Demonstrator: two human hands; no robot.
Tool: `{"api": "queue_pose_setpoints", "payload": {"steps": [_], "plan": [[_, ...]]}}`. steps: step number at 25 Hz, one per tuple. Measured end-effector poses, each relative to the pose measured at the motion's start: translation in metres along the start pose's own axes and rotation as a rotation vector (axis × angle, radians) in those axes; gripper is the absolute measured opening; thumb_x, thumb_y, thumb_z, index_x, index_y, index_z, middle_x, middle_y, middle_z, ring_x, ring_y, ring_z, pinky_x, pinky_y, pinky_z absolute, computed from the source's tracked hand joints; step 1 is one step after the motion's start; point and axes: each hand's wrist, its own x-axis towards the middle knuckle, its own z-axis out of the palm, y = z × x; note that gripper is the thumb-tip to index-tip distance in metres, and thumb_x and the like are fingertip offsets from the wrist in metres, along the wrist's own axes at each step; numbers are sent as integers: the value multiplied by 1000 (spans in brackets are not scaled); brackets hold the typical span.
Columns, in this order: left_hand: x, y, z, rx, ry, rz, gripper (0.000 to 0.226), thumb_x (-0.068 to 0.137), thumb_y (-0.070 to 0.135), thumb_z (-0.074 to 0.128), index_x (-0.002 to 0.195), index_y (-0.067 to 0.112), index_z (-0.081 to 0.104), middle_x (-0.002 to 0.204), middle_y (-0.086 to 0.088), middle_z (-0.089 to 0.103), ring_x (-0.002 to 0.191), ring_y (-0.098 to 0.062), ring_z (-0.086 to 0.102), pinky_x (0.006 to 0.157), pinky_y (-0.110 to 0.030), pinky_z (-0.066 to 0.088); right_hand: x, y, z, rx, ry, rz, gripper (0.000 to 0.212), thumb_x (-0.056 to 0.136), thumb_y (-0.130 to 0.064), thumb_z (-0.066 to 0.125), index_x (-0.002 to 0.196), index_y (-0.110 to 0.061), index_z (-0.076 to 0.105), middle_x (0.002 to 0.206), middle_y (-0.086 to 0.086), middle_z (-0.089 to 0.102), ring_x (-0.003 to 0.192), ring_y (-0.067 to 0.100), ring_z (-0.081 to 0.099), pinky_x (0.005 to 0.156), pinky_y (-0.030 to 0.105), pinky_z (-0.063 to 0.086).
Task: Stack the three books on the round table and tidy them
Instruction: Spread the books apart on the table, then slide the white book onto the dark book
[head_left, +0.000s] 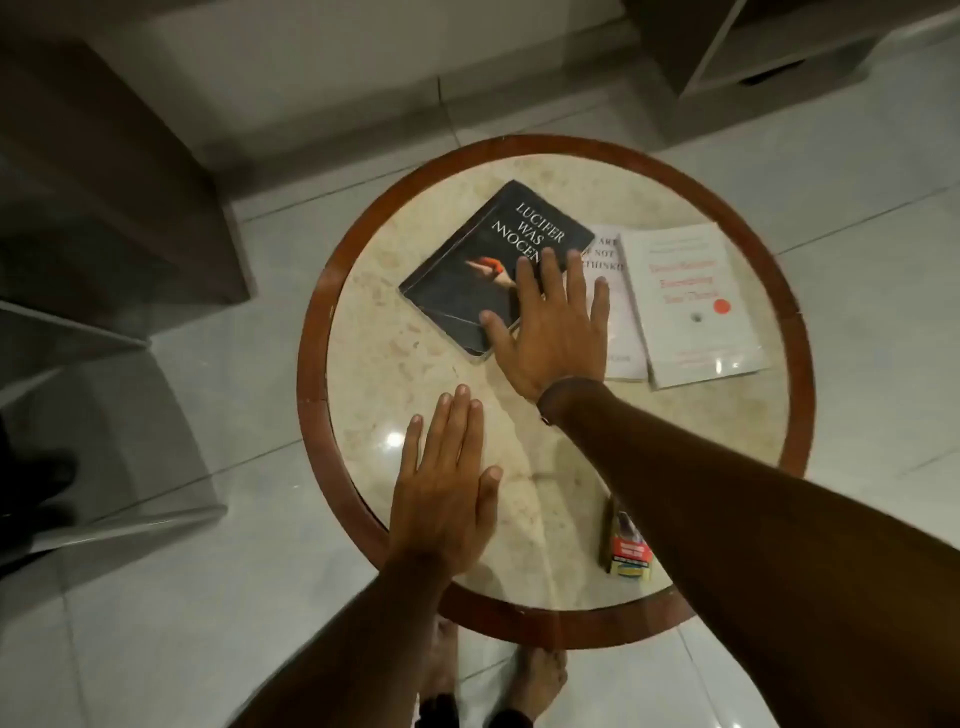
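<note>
left hand (441, 499): flat, palm down, fingers straight and together, holding nothing, over the near-left part of the round table (561, 631). table: polished cream stone top, mottled, glossy, with a light glare spot; thick reddish-brown wooden rim.

black book (483, 265): far-centre of table, turned diagonally, matte dark cover with white serif lettering and a red-orange figure, corners worn. right hand (550, 332): open and spread, fingers extended, lying over the black book's near-right corner, thumb on the cover; not clasping anything. dark band at the wrist.

middle white book (618, 332): flat, partly covered by the black book's corner, the hand and the next book. right white book (691, 306): glossy cover, blurred red title, red dot, overlapping the middle one's right edge.

small printed carton (626, 548): near-right edge, beside the right forearm.
</note>
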Motion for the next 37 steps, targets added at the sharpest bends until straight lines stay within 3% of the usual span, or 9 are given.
{"api": "queue_pose_setpoints", "payload": {"steps": [3,8,12,18,23,28,30,33,37], "plan": [[1,-3,1,-29,60,-4,67,108,48,36,166,15,34,177,-8,31,166,-27,24,133,-57,24,20,-11,10,-38,-53,-8,96,93,-82,31,167,-21,26,178,14,16,164,41,5,127,67,5],[-1,-1,-3,-14,6,0,66,110,49,24,167,17,31,179,-7,25,167,-26,21,131,-58,30,39,-2,12,-12,-143,-369,102,85,-82,46,168,-26,24,180,8,9,165,38,-5,127,70,5],[1,-1,-1,12,-39,-12,68,110,52,19,171,21,19,182,-3,15,169,-23,12,136,-53,16,49,-9,10,-10,-168,-465,105,81,-81,54,167,-26,28,179,7,14,165,38,-1,127,69,7],[0,-6,7,84,-49,14,72,107,45,34,170,15,18,182,-10,16,169,-28,11,138,-51,4,6,66,-5,235,264,80,66,106,-55,39,165,-26,32,175,10,28,163,37,20,129,60,17],[-1,-7,7,87,-63,9,71,108,47,27,170,14,19,182,-11,14,169,-30,12,137,-55,9,-46,160,-4,37,-50,196,67,108,-54,26,168,-23,25,178,12,15,164,41,9,129,67,13],[1,-5,5,75,-47,-1,71,108,52,20,167,13,30,179,-13,24,165,-35,24,134,-61,19,-62,177,-10,11,-65,348,71,105,-55,23,168,-23,24,178,12,14,164,42,10,128,67,14],[1,-4,4,74,-43,-2,70,108,52,19,166,13,31,178,-13,25,165,-35,25,134,-61,20,-60,166,-18,23,-23,407,68,106,-53,29,166,-20,30,177,15,21,163,44,14,127,68,15],[1,-4,3,66,-39,4,70,109,51,18,167,13,30,179,-13,25,165,-35,24,133,-61,23,-43,114,-32,106,105,459,64,103,-52,46,154,-13,44,156,18,50,143,43,46,113,63,40],[0,-6,5,78,-53,5,69,108,49,23,167,14,29,180,-12,23,167,-32,20,135,-58,18,-15,45,-36,314,-77,724,88,86,-63,71,144,-5,40,139,16,51,128,36,51,95,51,50]]}}
